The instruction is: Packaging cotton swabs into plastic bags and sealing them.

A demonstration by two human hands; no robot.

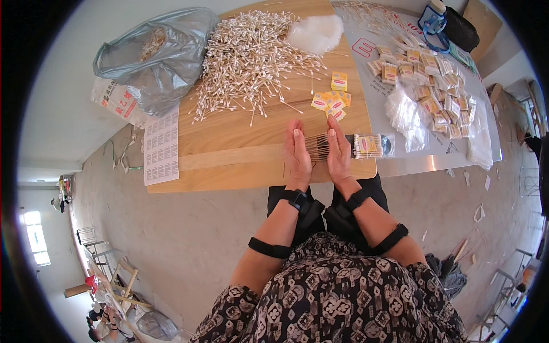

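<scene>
Between my two palms lies a row of cotton swabs [318,147], their sticks running crosswise. My left hand [298,154] presses upright against one end of the row, fingers straight and together. Against the other end, my right hand [338,153] faces it in the same way. Just right of my right hand is a clear packet of swabs [367,146] with a yellow card. Yellow cards [331,103] lie beyond my fingertips, on the wooden board [229,166]. A big heap of loose swabs [251,57] covers the board's far left part.
A grey plastic bag [166,63] with swabs inside stands at the left, above a printed sheet [162,148]. Clear empty bags [407,114] and many filled packets [449,103] sit on the metal sheet at right. A blue bottle [432,20] stands at the far right.
</scene>
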